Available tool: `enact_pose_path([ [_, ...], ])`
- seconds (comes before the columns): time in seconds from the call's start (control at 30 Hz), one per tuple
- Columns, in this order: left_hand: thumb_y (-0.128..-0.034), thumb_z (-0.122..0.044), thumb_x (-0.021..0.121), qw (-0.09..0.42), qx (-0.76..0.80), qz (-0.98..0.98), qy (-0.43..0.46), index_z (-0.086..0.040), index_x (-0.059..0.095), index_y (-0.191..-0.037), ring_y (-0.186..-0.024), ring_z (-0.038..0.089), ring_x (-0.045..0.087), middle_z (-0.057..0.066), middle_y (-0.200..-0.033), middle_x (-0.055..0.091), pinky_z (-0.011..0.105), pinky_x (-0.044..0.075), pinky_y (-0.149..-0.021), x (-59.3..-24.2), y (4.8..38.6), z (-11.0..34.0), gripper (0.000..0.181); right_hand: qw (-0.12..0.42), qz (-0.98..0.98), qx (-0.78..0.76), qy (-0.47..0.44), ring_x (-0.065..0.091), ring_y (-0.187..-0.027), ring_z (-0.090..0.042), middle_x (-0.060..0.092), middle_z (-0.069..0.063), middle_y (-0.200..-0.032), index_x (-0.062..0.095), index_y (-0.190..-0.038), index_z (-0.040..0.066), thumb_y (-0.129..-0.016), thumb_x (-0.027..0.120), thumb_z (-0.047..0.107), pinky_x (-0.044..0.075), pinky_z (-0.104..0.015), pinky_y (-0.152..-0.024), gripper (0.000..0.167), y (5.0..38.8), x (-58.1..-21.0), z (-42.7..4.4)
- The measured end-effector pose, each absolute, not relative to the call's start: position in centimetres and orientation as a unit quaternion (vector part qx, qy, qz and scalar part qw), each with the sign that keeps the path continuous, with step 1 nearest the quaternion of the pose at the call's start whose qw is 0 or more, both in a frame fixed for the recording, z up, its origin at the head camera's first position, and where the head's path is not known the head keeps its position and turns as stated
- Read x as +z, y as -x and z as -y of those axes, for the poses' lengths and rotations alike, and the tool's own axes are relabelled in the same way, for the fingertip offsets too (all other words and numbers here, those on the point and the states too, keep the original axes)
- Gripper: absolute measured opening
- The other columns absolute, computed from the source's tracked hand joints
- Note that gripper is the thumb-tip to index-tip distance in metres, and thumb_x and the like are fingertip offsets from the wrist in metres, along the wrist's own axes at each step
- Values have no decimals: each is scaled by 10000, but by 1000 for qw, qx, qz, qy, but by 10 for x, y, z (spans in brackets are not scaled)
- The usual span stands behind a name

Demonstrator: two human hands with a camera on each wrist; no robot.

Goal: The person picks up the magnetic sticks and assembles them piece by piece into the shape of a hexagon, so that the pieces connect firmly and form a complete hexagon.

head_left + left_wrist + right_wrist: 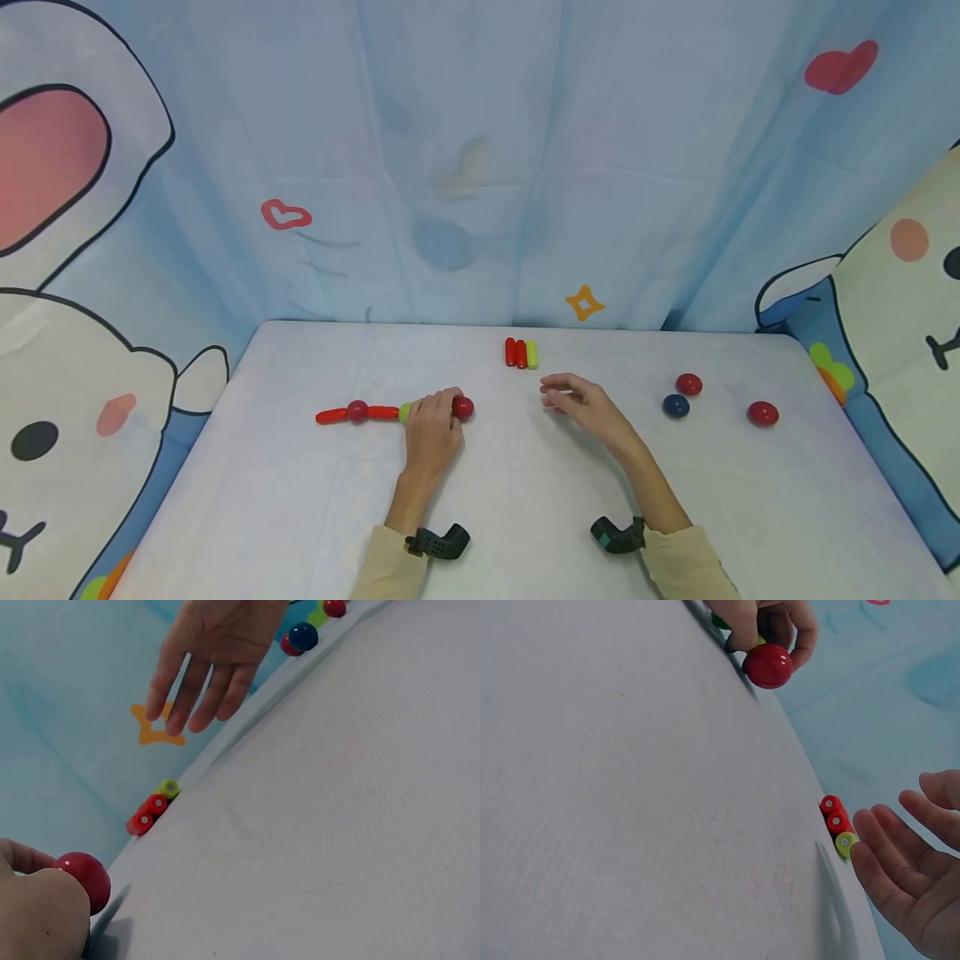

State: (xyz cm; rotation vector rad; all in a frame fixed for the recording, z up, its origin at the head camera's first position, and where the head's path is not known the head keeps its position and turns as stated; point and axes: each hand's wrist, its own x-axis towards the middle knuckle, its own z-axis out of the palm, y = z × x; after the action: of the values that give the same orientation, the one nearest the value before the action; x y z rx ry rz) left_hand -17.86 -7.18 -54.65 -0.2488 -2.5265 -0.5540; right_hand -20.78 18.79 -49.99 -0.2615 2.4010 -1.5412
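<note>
A row of joined red rods, a green ball (405,412) and red balls lies on the table. My left hand (433,429) grips this row near its right end, fingers over the part between the green ball and the red end ball (463,407). In the right wrist view a bit of yellow-green shows between those fingers, behind the red ball (768,667). My right hand (588,410) hovers over the table with relaxed fingers and holds nothing. Beyond it lie two red rods (515,352) and a yellow-green rod (532,354), side by side.
To the right sit a dark blue ball (676,406), a red ball (688,384) close behind it, and another red ball (762,413) farther right. A white cloth covers the table (540,500). A printed blue curtain (480,167) hangs behind the far edge.
</note>
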Motion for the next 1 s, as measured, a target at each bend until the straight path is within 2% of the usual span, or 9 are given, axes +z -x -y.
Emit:
enact_pose_path([
  [0.23,-802,23,646,255,-194,941,113,-203,642,-1202,-945,186,654,9,-1021,723,368,490,-910,-546,179,73,459,138,-830,-531,95,643,-1091,-291,613,-185,-1292,526,-1332,35,-996,538,274,532,-321,-952,413,209,-498,-190],
  [0.43,-819,-2,663,248,-178,945,119,-211,630,-1215,-968,185,639,3,-1030,703,365,488,-918,-547,180,73,449,135,-831,-528,107,639,-1092,-306,603,-218,-1294,512,-1336,-2,-1001,529,268,529,-341,-959,430,209,-495,-192],
  [0.7,-848,-46,695,227,-174,951,115,-217,593,-1266,-1026,173,637,-2,-1094,696,360,497,-952,-547,179,72,463,137,-829,-532,104,643,-1093,-294,607,-207,-1298,521,-1331,15,-998,535,286,529,-312,-954,430,208,-494,-193],
  [1.0,-837,-81,737,222,-175,953,105,-201,577,-1294,-1043,171,641,2,-1128,703,337,505,-950,-546,178,71,499,140,-825,-537,111,638,-1105,-318,596,-224,-1304,505,-1341,-6,-1000,532,273,525,-341,-964,442,207,-493,-195],
])
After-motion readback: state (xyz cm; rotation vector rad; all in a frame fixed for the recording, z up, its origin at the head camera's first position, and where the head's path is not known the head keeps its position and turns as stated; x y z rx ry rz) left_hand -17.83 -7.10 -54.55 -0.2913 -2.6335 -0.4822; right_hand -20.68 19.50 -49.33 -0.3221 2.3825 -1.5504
